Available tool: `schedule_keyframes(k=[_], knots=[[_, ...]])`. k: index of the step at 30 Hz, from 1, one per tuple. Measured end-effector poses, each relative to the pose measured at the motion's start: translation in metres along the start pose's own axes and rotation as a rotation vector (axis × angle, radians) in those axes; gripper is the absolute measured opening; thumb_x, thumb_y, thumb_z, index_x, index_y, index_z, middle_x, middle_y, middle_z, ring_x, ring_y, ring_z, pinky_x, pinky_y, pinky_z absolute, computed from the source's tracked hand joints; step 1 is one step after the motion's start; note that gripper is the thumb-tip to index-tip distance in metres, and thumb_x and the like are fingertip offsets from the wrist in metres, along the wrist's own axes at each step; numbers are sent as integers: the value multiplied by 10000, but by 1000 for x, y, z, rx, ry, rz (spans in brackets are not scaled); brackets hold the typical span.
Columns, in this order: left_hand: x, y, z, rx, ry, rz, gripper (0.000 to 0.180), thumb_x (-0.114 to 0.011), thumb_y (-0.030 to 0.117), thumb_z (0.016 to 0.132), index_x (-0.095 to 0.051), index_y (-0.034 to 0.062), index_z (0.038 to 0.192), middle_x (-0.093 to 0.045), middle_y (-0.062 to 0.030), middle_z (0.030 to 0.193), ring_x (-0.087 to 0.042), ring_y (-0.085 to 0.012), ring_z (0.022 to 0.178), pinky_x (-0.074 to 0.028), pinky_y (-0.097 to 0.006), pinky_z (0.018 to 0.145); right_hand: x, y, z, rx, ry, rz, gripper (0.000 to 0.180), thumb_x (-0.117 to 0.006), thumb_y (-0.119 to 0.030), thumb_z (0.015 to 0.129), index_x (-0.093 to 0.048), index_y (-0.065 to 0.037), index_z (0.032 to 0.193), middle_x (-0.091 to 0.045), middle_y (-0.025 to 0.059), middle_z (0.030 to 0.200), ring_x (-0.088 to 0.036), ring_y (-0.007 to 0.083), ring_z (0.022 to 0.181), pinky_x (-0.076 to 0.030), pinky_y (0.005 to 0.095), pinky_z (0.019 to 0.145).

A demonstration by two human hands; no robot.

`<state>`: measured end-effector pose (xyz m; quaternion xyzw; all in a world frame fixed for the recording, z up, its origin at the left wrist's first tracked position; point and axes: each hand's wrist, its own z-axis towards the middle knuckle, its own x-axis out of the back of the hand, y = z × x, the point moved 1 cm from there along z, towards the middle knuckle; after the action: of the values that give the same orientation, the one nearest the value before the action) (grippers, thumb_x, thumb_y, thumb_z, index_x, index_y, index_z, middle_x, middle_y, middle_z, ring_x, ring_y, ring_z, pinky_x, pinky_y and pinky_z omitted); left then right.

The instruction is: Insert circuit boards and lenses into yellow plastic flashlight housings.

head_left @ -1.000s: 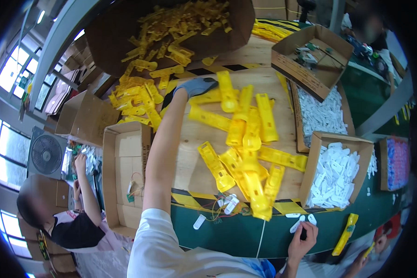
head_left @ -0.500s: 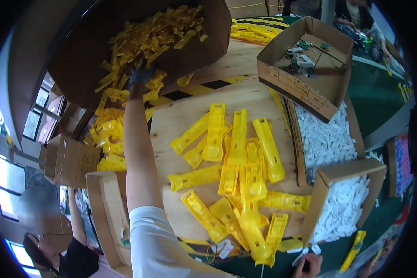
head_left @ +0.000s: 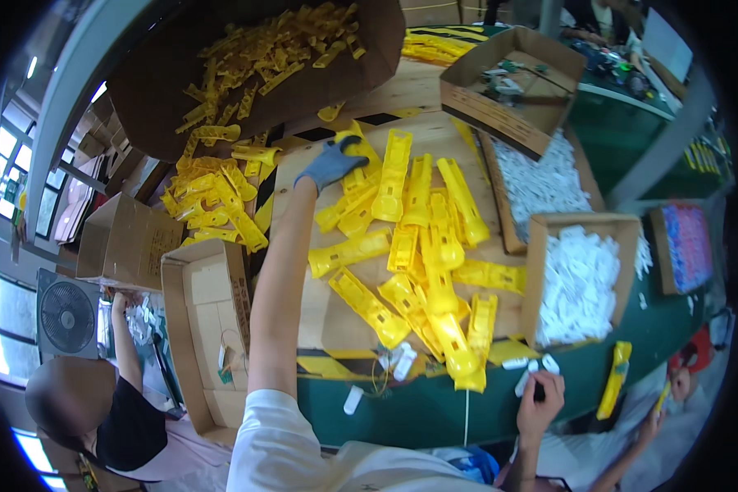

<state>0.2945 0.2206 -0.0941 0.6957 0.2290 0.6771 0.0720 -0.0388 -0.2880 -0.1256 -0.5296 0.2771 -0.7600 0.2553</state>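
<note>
The left arm stretches straight out across the wooden worktop (head_left: 303, 303), its gloved left hand (head_left: 331, 162) curled down over the far end of the heap of yellow plastic pieces (head_left: 418, 246), fingers closed around 1 of them. The right hand (head_left: 539, 400) sits low at the near green edge, fingers pinched on small white parts (head_left: 526, 363). Beyond the left hand, a tipped brown carton (head_left: 246, 66) spills more yellow pieces. 2 boxes of white parts (head_left: 578, 275) stand to the right.
</note>
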Motion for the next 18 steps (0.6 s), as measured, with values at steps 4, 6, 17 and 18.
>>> schedule_keyframes(k=[4, 6, 17, 18], knots=[[-5, 35, -68, -177, -185, -52, 658, -583, 504, 839, -446, 240, 1426, -485, -247, 1380, -464, -399, 1279, -393, -410, 1059, 6, 2, -3, 34, 36, 131, 50, -671, -27, 812, -653, -2, 852, -660, 125, 877, -611, 298, 835, -475, 368, 778], [2, 44, -103, -154, -252, -26, 663, -548, 518, 861, -411, 255, 1454, -456, -227, 1421, -485, -393, 1262, -396, -416, 1053, 11, 0, -4, 50, 71, 257, 52, -673, -16, 829, -655, 21, 861, -663, 128, 872, -636, 268, 811, -493, 333, 774], [-28, 156, -318, -719, 139, -177, 397, -657, 179, 871, -589, 104, 1254, -577, -163, 1247, -528, -353, 1182, -435, -415, 978, 26, -58, 23, -73, -456, 64, 388, -716, -290, 832, -635, -30, 1110, -708, 108, 830, -684, 269, 767, -529, 382, 722], [-35, 166, -338, -787, 113, -145, 401, -666, 164, 855, -596, 105, 1245, -576, -155, 1239, -523, -347, 1182, -431, -411, 985, 13, -67, 20, -26, -515, 9, 401, -705, -288, 819, -623, -42, 1125, -709, 115, 836, -679, 300, 782, -526, 416, 724]])
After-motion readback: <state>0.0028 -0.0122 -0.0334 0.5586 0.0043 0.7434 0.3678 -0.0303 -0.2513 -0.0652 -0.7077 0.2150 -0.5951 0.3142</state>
